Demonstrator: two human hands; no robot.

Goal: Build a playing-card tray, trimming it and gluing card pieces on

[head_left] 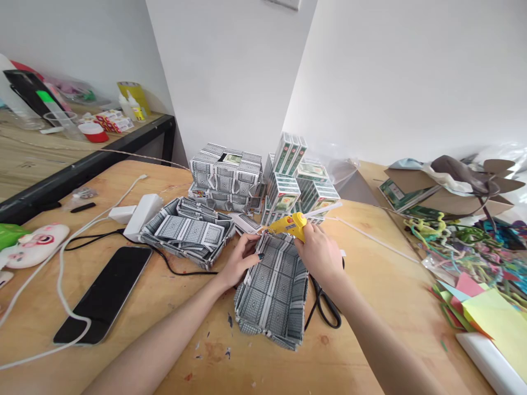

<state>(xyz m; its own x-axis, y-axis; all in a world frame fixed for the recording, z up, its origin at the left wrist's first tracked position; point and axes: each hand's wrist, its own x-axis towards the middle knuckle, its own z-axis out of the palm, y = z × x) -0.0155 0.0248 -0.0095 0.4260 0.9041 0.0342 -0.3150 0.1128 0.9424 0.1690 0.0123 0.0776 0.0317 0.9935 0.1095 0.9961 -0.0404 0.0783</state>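
Note:
An open box built from playing cards lies before me on the wooden table. My left hand grips its far left wall, thumb inside and the other fingers partly hidden behind it. My right hand is closed around a yellow hot glue gun, whose nozzle points left at the box's far left corner, close to my left fingertips. A white glue stick sticks out of the gun's back. To the left sits a second card-built tray with loose card pieces inside.
Behind stand a larger card-built box and stacked card packs. A black phone, white cables and a power strip lie left. Coloured paper, pipe cleaners and a cardboard box are at right.

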